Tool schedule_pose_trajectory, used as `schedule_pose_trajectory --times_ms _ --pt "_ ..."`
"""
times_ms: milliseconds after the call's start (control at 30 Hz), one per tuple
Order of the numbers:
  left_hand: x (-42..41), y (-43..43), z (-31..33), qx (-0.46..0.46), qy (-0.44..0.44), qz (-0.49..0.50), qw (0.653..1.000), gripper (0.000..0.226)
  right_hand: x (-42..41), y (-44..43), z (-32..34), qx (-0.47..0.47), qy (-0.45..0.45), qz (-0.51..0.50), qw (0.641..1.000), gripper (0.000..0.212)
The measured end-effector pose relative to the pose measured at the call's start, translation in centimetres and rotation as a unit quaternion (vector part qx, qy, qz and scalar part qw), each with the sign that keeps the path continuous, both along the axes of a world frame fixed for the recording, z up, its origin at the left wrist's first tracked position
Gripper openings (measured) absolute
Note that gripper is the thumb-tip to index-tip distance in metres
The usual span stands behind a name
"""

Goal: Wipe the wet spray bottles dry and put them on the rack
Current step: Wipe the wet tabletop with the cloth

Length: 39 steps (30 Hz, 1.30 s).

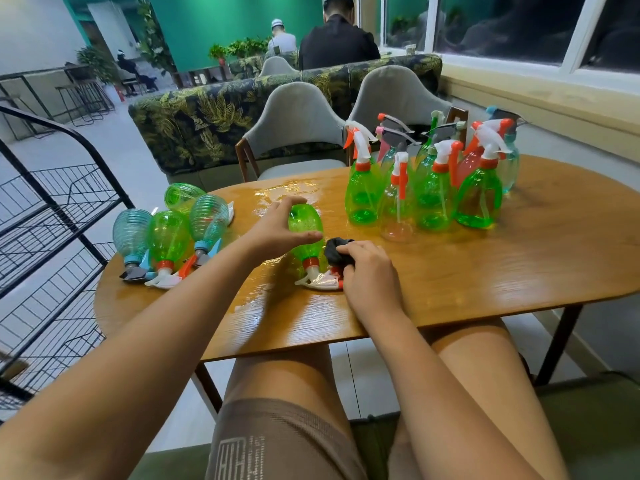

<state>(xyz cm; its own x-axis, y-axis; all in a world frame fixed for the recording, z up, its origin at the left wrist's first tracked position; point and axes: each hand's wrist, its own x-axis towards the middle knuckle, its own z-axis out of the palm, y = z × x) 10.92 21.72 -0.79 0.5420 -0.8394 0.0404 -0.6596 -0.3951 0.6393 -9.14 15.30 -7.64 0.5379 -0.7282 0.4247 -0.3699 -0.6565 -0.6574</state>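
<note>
A green spray bottle (306, 223) lies on its side on the wet wooden table (485, 271), nozzle toward me. My left hand (277, 226) curls over its body, fingers on top and thumb along the near side. My right hand (370, 271) grips a dark cloth (337, 251) beside the bottle's white and red trigger head (320, 280). Several more bottles (166, 237) lie on their sides at the table's left end. A cluster of several upright spray bottles (433, 188) stands at the back right. The black wire rack (52, 237) stands left of the table.
Water glistens on the tabletop around the lying bottle. Two grey chairs (294, 133) face the table's far side, with a leaf-patterned sofa behind. A window ledge runs along the right. My knees are under the table's near edge.
</note>
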Motion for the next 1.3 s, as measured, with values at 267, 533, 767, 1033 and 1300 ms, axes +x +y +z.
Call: schedule_pose_trajectory --times_ms 267,533,767,1033,1300 --pt "0.7 1.2 -0.9 -0.045 0.066 0.015 0.997 0.089 -1.5 -1.3 0.0 -0.046 -0.051 -0.089 0.994 0.044" --pt "2.1 2.6 -1.8 -0.046 0.132 0.035 0.990 0.084 -1.4 0.5 0.6 -0.061 -0.043 -0.081 0.994 0.032" --pt "1.7 2.5 -1.9 -0.059 0.134 0.042 0.988 0.083 -0.8 2.9 0.4 0.065 0.038 -0.014 0.997 0.055" --pt "1.8 2.8 -1.9 -0.081 0.158 0.040 0.983 0.078 -0.8 2.8 1.0 0.107 -0.084 0.015 0.991 0.018" --pt "1.9 2.6 -1.9 -0.092 0.140 0.050 0.985 0.077 -1.0 2.4 0.5 -0.145 -0.069 0.014 0.987 0.026"
